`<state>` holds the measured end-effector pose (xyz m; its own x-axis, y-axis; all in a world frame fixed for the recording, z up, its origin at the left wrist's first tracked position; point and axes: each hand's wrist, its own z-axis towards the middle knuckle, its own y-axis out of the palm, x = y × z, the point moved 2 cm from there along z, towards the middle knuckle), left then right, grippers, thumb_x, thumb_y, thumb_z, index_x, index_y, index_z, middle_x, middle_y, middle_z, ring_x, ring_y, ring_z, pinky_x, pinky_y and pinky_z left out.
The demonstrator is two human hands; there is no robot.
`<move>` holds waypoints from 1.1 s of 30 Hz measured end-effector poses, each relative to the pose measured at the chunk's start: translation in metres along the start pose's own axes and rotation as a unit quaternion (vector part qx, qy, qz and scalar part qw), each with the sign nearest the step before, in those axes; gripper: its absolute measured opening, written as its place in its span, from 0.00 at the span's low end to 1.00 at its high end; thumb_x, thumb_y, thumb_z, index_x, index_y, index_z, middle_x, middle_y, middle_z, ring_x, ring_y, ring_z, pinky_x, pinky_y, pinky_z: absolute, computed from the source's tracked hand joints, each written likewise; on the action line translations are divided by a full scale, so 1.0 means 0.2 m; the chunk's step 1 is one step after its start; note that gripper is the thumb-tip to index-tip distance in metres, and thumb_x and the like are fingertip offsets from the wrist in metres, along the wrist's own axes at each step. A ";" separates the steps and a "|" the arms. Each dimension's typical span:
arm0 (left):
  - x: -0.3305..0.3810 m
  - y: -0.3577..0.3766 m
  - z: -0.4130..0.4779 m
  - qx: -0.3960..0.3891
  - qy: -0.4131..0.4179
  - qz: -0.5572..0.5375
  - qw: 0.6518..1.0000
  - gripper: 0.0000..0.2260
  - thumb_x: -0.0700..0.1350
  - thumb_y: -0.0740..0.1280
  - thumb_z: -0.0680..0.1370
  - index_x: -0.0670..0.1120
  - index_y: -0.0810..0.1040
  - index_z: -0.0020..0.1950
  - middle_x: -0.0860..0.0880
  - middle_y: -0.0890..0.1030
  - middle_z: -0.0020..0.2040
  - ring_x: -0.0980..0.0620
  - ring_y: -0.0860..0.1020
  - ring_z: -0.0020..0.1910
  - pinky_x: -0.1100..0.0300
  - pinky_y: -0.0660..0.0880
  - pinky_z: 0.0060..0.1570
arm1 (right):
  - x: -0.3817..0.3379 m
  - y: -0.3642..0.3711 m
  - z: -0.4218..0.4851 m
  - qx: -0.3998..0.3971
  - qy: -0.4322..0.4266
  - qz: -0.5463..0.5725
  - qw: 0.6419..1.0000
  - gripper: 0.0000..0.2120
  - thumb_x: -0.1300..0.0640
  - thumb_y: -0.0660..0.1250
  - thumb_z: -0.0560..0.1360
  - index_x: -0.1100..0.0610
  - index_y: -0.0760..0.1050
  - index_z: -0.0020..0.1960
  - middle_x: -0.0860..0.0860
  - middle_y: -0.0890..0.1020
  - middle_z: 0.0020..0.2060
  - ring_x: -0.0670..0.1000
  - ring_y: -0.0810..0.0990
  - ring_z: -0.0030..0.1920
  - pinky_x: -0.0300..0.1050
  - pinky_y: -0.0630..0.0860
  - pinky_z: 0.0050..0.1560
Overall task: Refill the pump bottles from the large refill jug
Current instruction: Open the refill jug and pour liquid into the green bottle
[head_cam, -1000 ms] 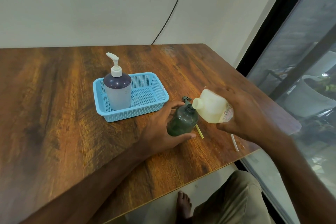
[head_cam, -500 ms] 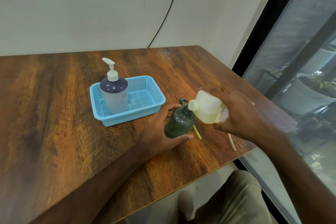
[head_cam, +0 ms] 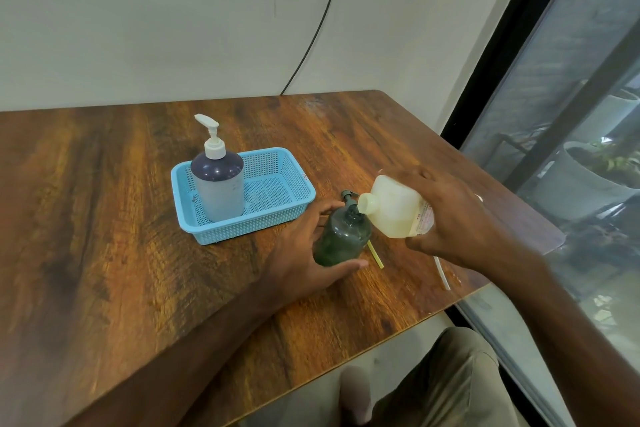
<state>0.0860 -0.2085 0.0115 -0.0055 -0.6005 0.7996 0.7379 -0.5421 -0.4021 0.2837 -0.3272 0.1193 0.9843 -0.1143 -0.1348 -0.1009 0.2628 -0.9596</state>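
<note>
Nudged closer since 0.5 s before, the spout of the refill jug (head_cam: 394, 210) was held at the neck of the green bottle (head_cam: 341, 241). A trousered knee (head_cam: 450, 378) was seen lowest. At centre, the green bottle was gripped round its body by the left hand (head_cam: 294, 263) on the table (head_cam: 104, 218); the tilted refill jug was clasped by the right hand (head_cam: 453, 222). Further up, centre left, 1 purple pump bottle (head_cam: 218, 187) was stood in a blue basket (head_cam: 242, 236).

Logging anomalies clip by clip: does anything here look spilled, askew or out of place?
A white tube lies loose near the right edge of the table, with what may be small wet spots beside it. A yellowish tube lies by the green bottle. The jug tilted over that bottle suits pouring.
</note>
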 end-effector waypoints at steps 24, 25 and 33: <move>0.00 0.00 0.00 -0.003 -0.004 0.002 1.000 0.41 0.57 0.84 0.66 0.53 0.70 0.75 0.63 0.76 0.67 0.63 0.75 0.69 0.70 0.74 0.64 | 0.01 0.00 0.01 0.001 -0.001 -0.006 1.000 0.47 0.47 0.81 0.62 0.42 0.63 0.76 0.48 0.76 0.61 0.53 0.73 0.61 0.53 0.74 0.58; 0.00 0.00 0.00 -0.004 -0.005 0.002 1.000 0.41 0.57 0.84 0.66 0.54 0.69 0.74 0.64 0.75 0.67 0.63 0.75 0.69 0.70 0.74 0.64 | 0.00 0.00 0.01 0.001 0.000 -0.006 1.000 0.47 0.48 0.81 0.62 0.42 0.63 0.76 0.48 0.76 0.61 0.53 0.73 0.60 0.53 0.74 0.57; 0.00 0.00 0.01 -0.004 -0.009 0.001 1.000 0.41 0.57 0.84 0.66 0.54 0.69 0.74 0.68 0.73 0.67 0.66 0.73 0.70 0.72 0.74 0.65 | -0.01 0.00 0.01 -0.008 0.012 -0.007 1.000 0.49 0.50 0.83 0.62 0.43 0.62 0.78 0.48 0.75 0.62 0.50 0.71 0.60 0.52 0.74 0.57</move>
<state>0.0866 -0.2069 0.0117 0.0080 -0.5907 0.8068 0.7318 -0.5464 -0.4073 0.2829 -0.3253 0.1203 0.9818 -0.1408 -0.1277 -0.0903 0.2458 -0.9651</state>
